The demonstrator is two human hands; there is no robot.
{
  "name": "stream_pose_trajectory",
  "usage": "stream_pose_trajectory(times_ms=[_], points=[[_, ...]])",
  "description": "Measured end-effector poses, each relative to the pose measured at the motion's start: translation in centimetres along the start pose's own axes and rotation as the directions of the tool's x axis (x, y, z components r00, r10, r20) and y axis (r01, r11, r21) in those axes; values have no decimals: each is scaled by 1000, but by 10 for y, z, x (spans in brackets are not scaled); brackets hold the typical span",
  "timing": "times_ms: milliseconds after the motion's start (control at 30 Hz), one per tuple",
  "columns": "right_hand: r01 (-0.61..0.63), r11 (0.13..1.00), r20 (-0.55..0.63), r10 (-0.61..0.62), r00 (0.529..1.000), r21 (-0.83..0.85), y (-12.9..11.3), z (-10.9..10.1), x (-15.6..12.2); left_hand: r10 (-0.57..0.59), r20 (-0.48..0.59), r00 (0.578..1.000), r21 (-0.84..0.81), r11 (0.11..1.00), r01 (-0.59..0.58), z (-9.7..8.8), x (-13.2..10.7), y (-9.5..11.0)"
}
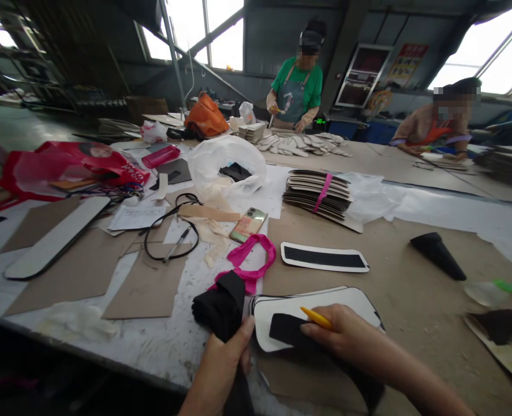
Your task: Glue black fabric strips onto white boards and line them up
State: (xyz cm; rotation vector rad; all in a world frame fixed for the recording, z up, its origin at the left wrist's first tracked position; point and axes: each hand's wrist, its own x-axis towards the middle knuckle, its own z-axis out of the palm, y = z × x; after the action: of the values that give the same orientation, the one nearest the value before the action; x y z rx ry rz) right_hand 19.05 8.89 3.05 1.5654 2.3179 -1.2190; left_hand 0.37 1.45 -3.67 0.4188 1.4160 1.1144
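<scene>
My left hand [223,361] is closed around a bundle of black fabric strips [219,306], with lengths hanging down below it. Between the fingers of my right hand [346,329] a yellow pointed tool [315,318] sticks out; its far end is hidden. The same hand pinches a black strip [284,328], which lies over a white rounded panel [346,297] on top of a small stack. Part of the strip trails dark and blurred under my right wrist. Just beyond the stack lies another white panel [325,258] with a black strip along its middle.
A pink band [264,268] and a phone [247,224] lie beyond my left hand. A tied bundle of panels [316,193], a white plastic bag [256,150] and a black cone-shaped roll [438,254] stand around. Two co-workers [299,86] work across the table.
</scene>
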Motion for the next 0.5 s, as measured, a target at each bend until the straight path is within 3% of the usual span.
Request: stream_pose_trajectory(times_ms=[133, 500], points=[[-10, 998, 91, 16, 996, -67, -5, -6, 22, -2, 54, 999, 32, 1000, 1, 1, -2, 8], [56, 970, 123, -28, 992, -237, -5, -7, 43, -29, 26, 999, 121, 992, 26, -2, 8, 3]])
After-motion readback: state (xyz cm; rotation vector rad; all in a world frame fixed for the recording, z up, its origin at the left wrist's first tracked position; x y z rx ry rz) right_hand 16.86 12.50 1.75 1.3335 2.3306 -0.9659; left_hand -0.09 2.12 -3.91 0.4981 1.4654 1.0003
